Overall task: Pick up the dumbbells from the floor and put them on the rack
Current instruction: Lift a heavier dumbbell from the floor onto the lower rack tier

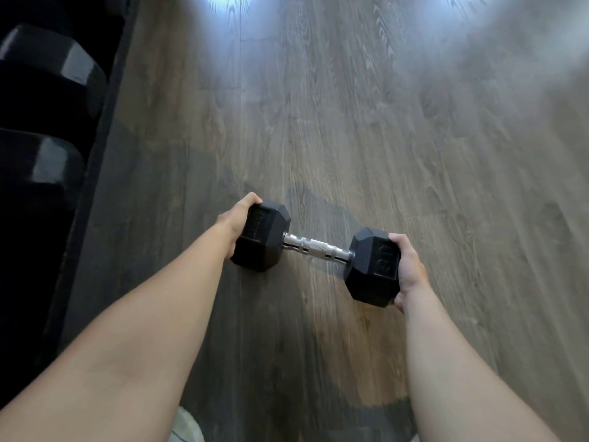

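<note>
Both hands hold one black six-sided dumbbell with a shiny metal bar [317, 247] over the brown wood floor [382, 122]. The left hand [237, 223] grips its left end, the right hand [409, 272] its right end. More black weights [47, 59] sit far left.

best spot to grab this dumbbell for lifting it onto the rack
As the left hand and right hand do now: cup the dumbbell's two hex heads from their outer ends. Their flat faces suit palms. The bare knurled bar would likely suit one hand from above.
</note>
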Demonstrator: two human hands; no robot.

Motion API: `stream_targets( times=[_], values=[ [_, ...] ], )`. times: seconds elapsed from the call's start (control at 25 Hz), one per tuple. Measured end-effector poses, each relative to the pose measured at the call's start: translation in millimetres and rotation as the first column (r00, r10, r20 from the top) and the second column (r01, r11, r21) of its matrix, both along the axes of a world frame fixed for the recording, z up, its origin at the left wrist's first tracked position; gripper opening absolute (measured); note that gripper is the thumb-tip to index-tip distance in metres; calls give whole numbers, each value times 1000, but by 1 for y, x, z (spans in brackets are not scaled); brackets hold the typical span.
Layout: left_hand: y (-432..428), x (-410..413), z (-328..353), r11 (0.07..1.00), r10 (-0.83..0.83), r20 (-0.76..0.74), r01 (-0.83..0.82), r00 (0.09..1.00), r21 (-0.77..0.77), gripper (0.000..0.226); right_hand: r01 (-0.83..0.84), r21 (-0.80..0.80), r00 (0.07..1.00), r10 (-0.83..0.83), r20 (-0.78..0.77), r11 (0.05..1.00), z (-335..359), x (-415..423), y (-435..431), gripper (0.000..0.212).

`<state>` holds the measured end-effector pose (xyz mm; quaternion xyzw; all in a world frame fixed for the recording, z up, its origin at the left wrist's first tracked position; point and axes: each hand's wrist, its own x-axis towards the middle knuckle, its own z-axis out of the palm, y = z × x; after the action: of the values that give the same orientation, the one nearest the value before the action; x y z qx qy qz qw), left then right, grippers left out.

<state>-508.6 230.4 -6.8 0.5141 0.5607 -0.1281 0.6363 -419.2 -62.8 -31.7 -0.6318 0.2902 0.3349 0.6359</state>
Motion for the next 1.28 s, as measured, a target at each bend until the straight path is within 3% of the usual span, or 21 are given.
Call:
stream_targets(
  times=[0.24,0.44,0.56,0.72,1.08,1.28],
  values=[
    [2,-4,-7,998,67,33,-67,997,-18,82,96,54,995,-98,35,994,-5,2,-1,36],
    [4,-43,5,987,163,16,-163,987,-10,64,87,46,996,-88,18,995,5,-19,7,33],
    [13,-69,34,982,189,8,-189,982,19,54,29,77,1000,-29,-8,997,21,-35,25,41],
    [38,-114,99,959,257,26,-258,966,115,40,-52,137,998,57,-34,989,64,-53,70,30],
    [104,-222,240,823,455,47,-440,889,361,38,-294,247,944,321,-75,923,156,-107,188,52],
    [153,-282,260,751,562,24,-522,827,405,35,-435,231,884,461,-72,870,168,-146,265,47]
  ],
)
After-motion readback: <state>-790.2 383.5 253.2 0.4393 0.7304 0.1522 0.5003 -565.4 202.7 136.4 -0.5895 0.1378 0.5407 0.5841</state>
